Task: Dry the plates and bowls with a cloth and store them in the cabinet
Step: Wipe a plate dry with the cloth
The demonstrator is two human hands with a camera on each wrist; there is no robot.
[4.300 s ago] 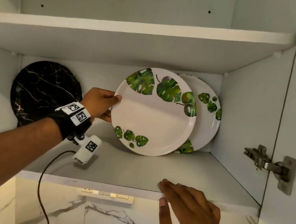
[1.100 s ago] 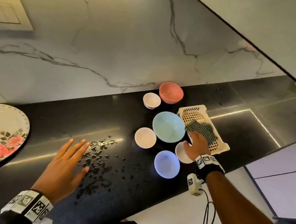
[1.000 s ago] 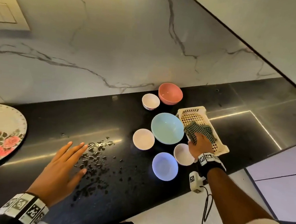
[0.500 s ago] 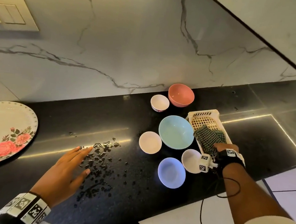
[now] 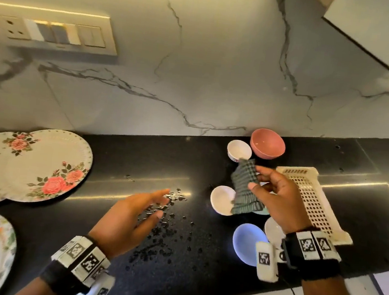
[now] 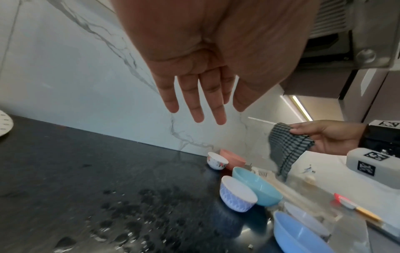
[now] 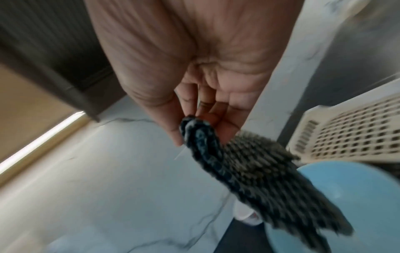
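Looking down at a black countertop (image 5: pixel 121 159) beaded with water droplets (image 5: pixel 164 225) under a marbled wall (image 5: pixel 195 80), I am pinching the checked cloth (image 5: pixel 244 187) in my right hand (image 5: pixel 276 198) above the bowls (image 5: pixel 248 240), hiding the teal one; my left hand (image 5: pixel 130 215) is hovering, fingers spread. Floral plates (image 5: pixel 42 163) are sitting cropped at left.

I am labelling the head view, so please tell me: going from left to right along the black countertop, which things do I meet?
Rose-patterned round plates → open left hand over water drops → small white bowl → checked green cloth pinched by right hand → cream perforated plastic basket.
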